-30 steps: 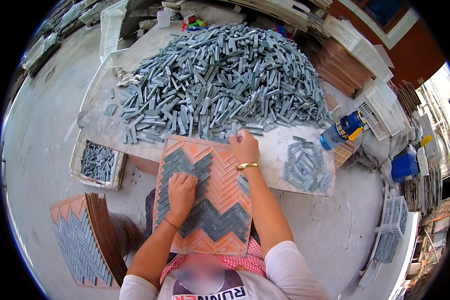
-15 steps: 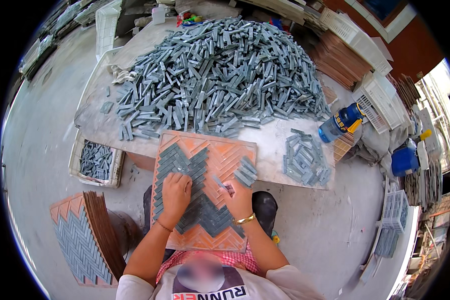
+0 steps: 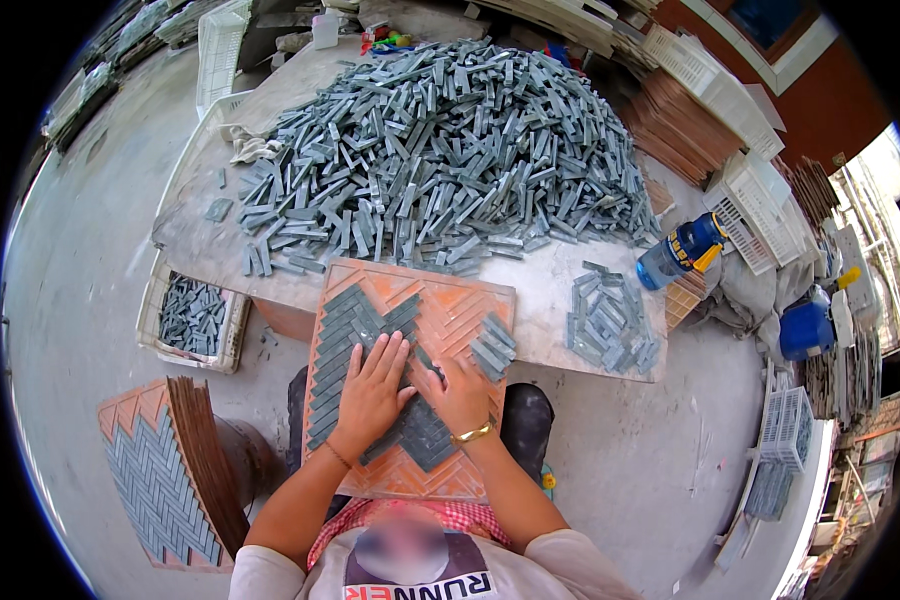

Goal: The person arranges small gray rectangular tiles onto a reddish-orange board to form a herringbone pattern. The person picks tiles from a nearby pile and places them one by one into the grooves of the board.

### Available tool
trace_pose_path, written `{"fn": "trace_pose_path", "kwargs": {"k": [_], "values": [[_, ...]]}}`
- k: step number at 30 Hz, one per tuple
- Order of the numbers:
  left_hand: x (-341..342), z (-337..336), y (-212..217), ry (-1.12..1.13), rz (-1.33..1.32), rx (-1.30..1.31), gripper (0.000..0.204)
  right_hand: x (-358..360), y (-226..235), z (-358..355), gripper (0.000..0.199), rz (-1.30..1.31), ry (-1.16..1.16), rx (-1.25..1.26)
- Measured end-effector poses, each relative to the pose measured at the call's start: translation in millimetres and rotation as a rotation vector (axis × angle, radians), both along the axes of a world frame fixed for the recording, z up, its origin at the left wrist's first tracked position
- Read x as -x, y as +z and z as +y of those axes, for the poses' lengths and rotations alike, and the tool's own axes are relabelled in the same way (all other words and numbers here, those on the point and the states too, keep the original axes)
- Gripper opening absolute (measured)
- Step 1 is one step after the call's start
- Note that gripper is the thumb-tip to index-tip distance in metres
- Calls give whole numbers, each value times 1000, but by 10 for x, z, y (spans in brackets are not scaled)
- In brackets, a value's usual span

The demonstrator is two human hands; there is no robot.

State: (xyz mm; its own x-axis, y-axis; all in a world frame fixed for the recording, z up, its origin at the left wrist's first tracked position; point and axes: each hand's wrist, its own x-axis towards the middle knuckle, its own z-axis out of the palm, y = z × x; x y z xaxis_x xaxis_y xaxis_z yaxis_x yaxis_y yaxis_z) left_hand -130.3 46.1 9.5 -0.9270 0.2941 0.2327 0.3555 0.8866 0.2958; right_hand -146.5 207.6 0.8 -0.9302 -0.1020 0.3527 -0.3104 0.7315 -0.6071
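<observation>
On the far left we see a finished orange board (image 3: 155, 480), fully covered in grey herringbone, leaning at the front of a stack of brown boards (image 3: 208, 455); we cannot count that stack. Behind it sits one shallow crate (image 3: 192, 316) of grey strips on the floor.

Our own work is the orange grooved template board (image 3: 410, 375), propped from our lap up against the edge of the low table (image 3: 560, 290). We judge it roughly half filled: grey tile strips (image 3: 355, 325) cover the left part and a zigzag band running down through the middle, while the upper right, the right edge and the bottom strip show bare orange grooves. So about half the laying looks left to do.

Our left hand (image 3: 370, 390) lies flat on the laid strips, fingers spread, gripping nothing. Just beside it, our right hand (image 3: 462, 395), with a gold bangle at the wrist, presses palm-down on the strips; whether a strip sits under its fingers we cannot tell. The two hands are close together, almost touching.

At the board's right edge a small bunch of loose strips (image 3: 492, 345) waits, perhaps five or six. On the table behind, one great heap of strips (image 3: 450, 150) is far too many to count. Further right lies one smaller pile (image 3: 610, 325), some dozens. Beyond it stands one blue bottle (image 3: 682, 250) with a yellow band.
</observation>
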Motion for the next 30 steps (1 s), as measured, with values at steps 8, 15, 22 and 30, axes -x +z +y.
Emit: {"fn": "trace_pose_path", "kwargs": {"k": [8, 15, 22, 30], "values": [[-16, -15, 40, -25, -31, -1, 73, -119, 166, 96, 21, -205, 24, 40], [-33, -35, 15, -37, -36, 34, 77, -335, 11, 81, 19, -164, 88, 144], [-137, 50, 58, -31, -75, 6, 78, -222, -92, 69, 11, -125, 124, 47], [-309, 99, 16, -151, -125, 23, 74, 602, 264, 331, 10, 9, 2, 21]]}}
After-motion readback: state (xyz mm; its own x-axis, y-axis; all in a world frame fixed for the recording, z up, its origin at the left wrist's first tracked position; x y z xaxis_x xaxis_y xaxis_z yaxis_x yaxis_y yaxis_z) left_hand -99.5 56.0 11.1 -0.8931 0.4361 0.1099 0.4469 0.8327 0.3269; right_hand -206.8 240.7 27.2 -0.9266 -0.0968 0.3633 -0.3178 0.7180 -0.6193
